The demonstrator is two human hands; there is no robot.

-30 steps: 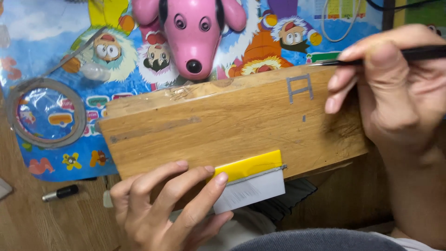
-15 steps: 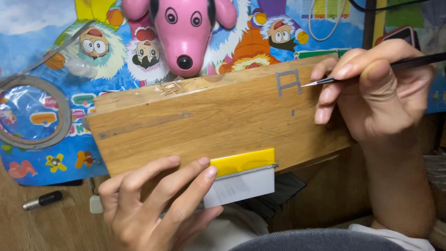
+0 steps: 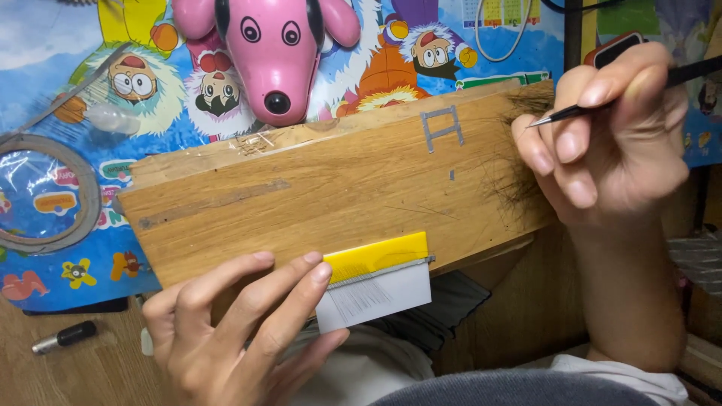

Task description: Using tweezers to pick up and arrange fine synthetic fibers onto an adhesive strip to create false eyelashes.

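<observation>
A thick wooden block (image 3: 301, 203) lies across the desk edge with a small grey painted mark (image 3: 442, 128) near its upper right. My right hand (image 3: 609, 143) pinches a thin dark brush (image 3: 602, 101) whose fine tip points left, just right of the mark and off the wood. My left hand (image 3: 233, 331) rests flat on the block's near edge, fingers pressing beside a yellow and white card (image 3: 376, 282) with fine dark strands on its white half. A tuft of dark hair (image 3: 519, 180) lies under my right hand.
A pink toy dog (image 3: 274, 53) sits behind the block on a colourful cartoon mat (image 3: 68, 150). A grey tape ring (image 3: 45, 195) lies at left, a small black-capped pen (image 3: 64, 337) on the wooden desk at lower left.
My right hand with the brush has drawn back to the right, away from the grey mark. The view has shifted slightly; my left hand stays on the block's near edge.
</observation>
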